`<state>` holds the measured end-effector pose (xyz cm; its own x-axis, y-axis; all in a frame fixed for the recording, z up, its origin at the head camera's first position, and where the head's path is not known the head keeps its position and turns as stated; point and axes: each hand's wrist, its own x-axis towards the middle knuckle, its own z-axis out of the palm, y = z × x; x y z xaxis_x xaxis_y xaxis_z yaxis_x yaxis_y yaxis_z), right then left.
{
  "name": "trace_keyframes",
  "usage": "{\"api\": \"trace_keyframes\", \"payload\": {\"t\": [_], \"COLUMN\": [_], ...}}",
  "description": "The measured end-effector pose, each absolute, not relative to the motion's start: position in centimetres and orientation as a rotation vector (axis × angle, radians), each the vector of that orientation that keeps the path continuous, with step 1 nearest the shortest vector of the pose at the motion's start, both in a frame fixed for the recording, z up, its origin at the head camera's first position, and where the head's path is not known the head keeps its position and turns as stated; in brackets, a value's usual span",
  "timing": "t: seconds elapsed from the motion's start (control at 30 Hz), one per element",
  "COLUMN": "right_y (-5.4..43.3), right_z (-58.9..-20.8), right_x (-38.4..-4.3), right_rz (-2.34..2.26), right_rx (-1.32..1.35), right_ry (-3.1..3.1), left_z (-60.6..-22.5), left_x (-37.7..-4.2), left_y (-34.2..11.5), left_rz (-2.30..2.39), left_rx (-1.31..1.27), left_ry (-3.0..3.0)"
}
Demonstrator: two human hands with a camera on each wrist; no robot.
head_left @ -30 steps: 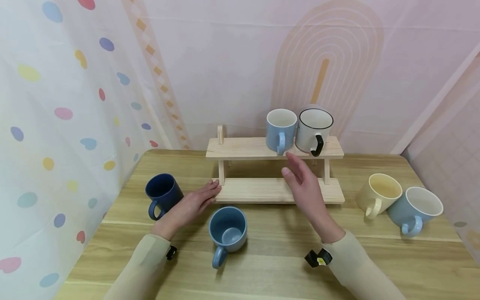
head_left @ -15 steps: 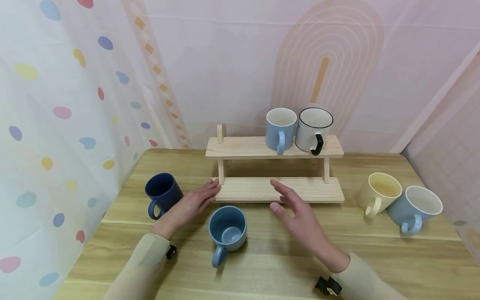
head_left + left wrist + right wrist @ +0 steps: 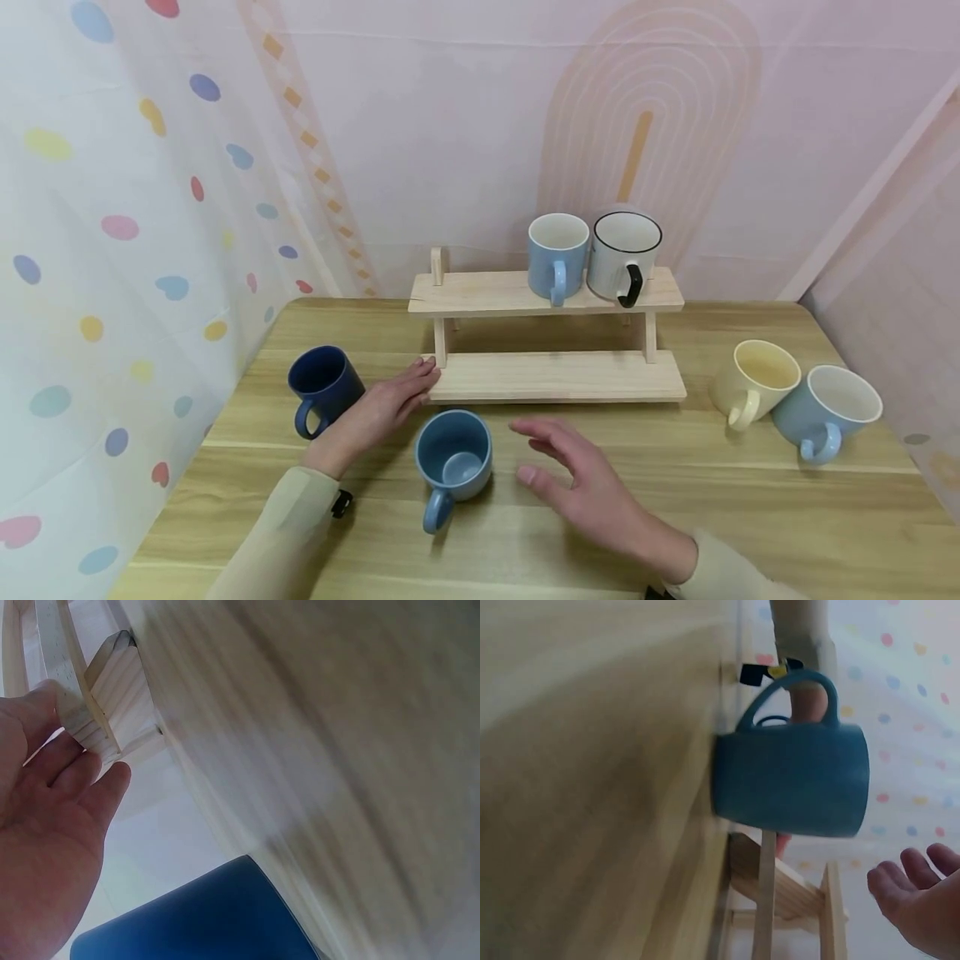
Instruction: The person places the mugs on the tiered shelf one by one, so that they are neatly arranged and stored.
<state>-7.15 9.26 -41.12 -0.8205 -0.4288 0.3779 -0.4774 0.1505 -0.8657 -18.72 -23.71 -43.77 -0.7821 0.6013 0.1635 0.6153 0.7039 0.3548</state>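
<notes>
My left hand (image 3: 378, 417) rests its fingers on the left end of the two-tier wooden shelf (image 3: 555, 379); in the left wrist view they touch the plank's end. A dark blue mug (image 3: 324, 387) stands left of this hand. Between my hands sits a greyish-blue mug (image 3: 457, 454), upright, its handle toward me. My right hand (image 3: 585, 487) hovers just right of that mug, fingers apart and loosely bent, holding nothing. The right wrist view shows the same mug (image 3: 791, 780) with a gap to the fingers. A light blue mug (image 3: 557, 262) and a white black-rimmed mug (image 3: 624, 258) stand on the upper tier.
On the table's right side stand a pale yellow mug (image 3: 753, 383) and another light blue mug (image 3: 828, 412), close together. The wooden table (image 3: 750, 517) ends at a patterned curtain (image 3: 450, 125) behind and along the left.
My right hand has drawn back from the upper tier, down and left toward the greyish-blue mug. The left hand stays at the shelf's end.
</notes>
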Motion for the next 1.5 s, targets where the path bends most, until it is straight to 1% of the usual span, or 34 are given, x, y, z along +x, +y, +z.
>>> {"api": "trace_keyframes", "payload": {"t": [0.2,0.43,0.83,1.23,1.5], "right_y": [9.2,9.1,7.3,5.0,4.1], "right_z": [-41.1,-41.4,-43.0,-43.9,-44.4], "right_x": [-6.6,-6.3,-6.3,-6.8,-7.0], "right_rz": [1.718,1.718,1.704,1.758,1.886], "right_rx": [1.061,1.303,1.547,1.576,1.56], "right_ry": [-2.441,-2.529,-2.743,-2.843,-2.865], "left_z": [-43.6,-43.4,-43.5,-43.6,-43.8], "left_x": [-18.8,-19.0,-19.1,-18.9,-18.9], "left_y": [-23.8,-23.7,-23.7,-23.7,-23.7], "left_rz": [-0.618,-0.623,-0.613,-0.609,-0.611], "left_rx": [-1.031,-1.023,-1.041,-1.052,-1.061], "left_ry": [-2.861,-2.875,-2.851,-2.834,-2.827]}}
